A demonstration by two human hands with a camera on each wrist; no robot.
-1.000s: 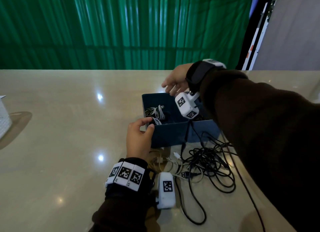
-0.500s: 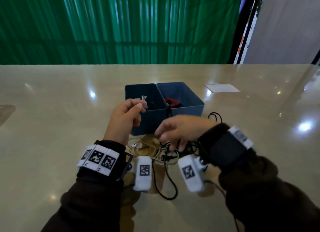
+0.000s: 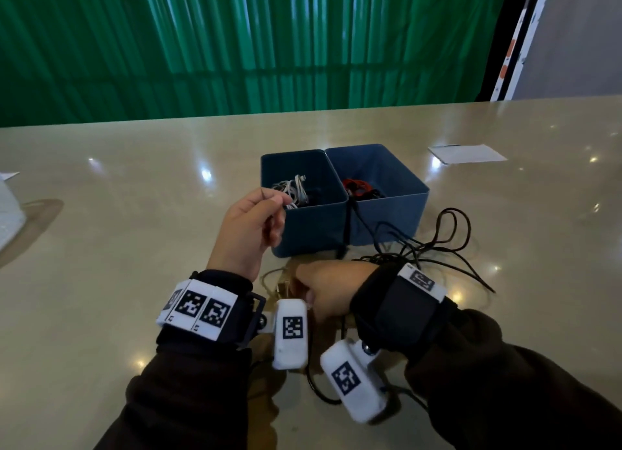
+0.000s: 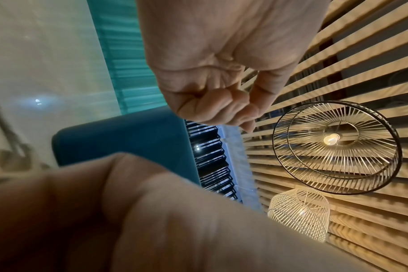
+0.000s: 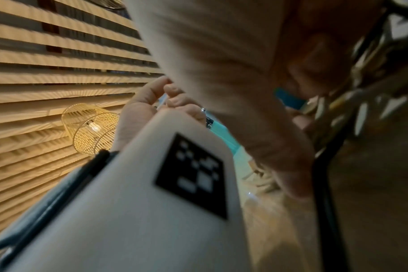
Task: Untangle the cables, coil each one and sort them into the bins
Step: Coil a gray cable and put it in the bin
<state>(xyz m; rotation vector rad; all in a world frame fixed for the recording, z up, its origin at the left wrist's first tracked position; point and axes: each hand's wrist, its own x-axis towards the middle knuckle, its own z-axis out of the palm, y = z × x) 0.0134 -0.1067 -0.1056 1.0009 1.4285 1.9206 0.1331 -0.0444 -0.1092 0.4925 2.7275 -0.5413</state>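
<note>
On the desk (image 3: 101, 247) ahead of me, going from left to right: my left hand (image 3: 250, 227) hangs above the surface just short of the left bin (image 3: 309, 231), its grip curled loosely with thumb and forefinger tips close together; I see nothing in it. That bin holds a coiled white cable (image 3: 294, 190). Touching its right wall stands the right bin (image 3: 393, 214), with a red cable (image 3: 356, 185) inside and a black lead running over its near rim down to the desk. Nearer me, my right hand (image 3: 331, 290) is low over the tangled cables (image 3: 417, 251), fingers bent down into the pale wires at the heap's left end; I cannot tell whether this grip has closed on one. Black loops of the tangle spread rightward beside the right bin. Farther right lies a white sheet of paper (image 3: 468, 153).
</note>
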